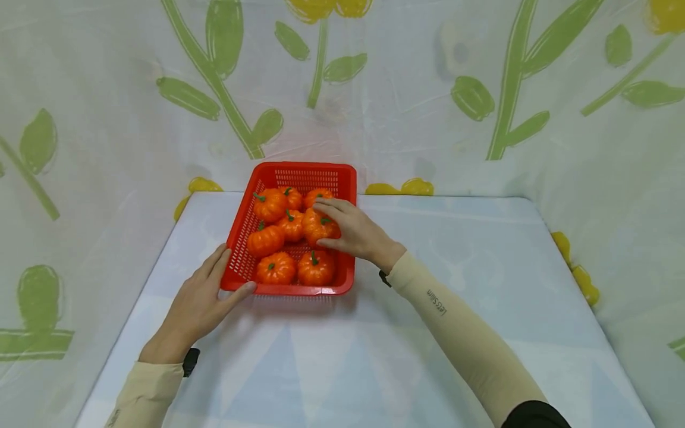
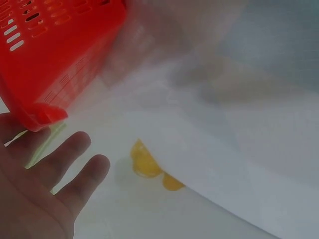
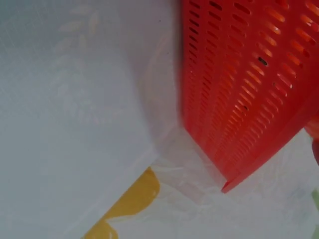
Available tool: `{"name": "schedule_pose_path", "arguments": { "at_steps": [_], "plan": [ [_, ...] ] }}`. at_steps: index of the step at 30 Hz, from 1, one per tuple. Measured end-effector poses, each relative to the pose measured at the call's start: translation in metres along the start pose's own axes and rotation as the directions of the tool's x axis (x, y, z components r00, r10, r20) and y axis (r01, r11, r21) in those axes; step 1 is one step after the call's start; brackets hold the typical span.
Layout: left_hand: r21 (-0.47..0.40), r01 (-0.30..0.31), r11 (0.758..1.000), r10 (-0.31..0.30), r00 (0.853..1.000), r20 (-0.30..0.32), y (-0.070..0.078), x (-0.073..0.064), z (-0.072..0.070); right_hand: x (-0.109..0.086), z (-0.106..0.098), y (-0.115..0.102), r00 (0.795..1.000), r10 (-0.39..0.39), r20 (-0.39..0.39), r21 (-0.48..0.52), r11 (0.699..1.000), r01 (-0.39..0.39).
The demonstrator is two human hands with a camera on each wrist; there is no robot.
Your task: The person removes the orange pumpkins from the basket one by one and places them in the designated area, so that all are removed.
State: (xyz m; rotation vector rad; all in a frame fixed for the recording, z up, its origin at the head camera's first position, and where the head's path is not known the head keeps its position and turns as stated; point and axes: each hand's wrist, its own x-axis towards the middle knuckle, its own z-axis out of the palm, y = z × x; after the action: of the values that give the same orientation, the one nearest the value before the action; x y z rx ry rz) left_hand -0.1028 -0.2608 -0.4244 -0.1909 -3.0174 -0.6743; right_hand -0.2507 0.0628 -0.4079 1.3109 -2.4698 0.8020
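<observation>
A red plastic basket (image 1: 291, 290) with slotted walls holds several small orange pumpkins (image 1: 275, 268) with green stems. At its front left corner is my left hand (image 1: 200, 303), fingers straight along the outer left side and thumb tip at the front rim. The left wrist view shows that hand's fingers (image 2: 75, 149) spread, some right at the rim. My right hand (image 1: 358, 232) reaches over the right rim and grips a pumpkin (image 1: 316, 229) between thumb and fingers. The right wrist view shows mostly the basket's slotted side (image 3: 239, 94); the right hand is almost wholly outside it.
The basket sits towards the back of a table (image 1: 428, 356) with a pale patterned cover. A white curtain (image 1: 396, 101) printed with green leaves and yellow flowers hangs behind the table and along its sides.
</observation>
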Motion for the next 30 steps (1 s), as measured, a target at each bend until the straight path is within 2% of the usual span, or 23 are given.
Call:
{"name": "schedule_pose_path", "arguments": {
  "at_steps": [4,8,12,18,24,30],
  "plan": [
    [-0.004,-0.003,1.000,0.003,1.000,-0.003,0.001,0.001,0.001,0.000,-0.006,0.005,0.989,-0.010,-0.145,-0.037,0.999,0.005],
    [-0.002,0.003,1.000,-0.003,1.000,0.003,0.002,0.002,0.002,-0.003,-0.011,0.012,0.968,0.039,-0.246,-0.021,0.999,-0.045],
    [0.007,0.014,1.000,-0.014,1.000,0.008,0.000,0.001,0.002,-0.007,-0.016,0.019,0.942,0.098,-0.322,0.002,0.995,-0.103],
    [0.003,0.004,1.000,-0.004,1.000,0.000,-0.003,0.001,0.004,-0.015,-0.024,0.034,0.889,0.175,-0.424,0.036,0.984,-0.177],
    [0.005,-0.004,1.000,0.004,1.000,0.000,-0.004,0.002,0.005,-0.029,-0.024,0.052,0.851,0.270,-0.449,0.088,0.962,-0.259],
    [0.005,-0.002,1.000,0.002,1.000,0.000,-0.006,0.002,0.006,-0.045,-0.019,0.069,0.816,0.403,-0.415,0.137,0.914,-0.382]
  ]
}}
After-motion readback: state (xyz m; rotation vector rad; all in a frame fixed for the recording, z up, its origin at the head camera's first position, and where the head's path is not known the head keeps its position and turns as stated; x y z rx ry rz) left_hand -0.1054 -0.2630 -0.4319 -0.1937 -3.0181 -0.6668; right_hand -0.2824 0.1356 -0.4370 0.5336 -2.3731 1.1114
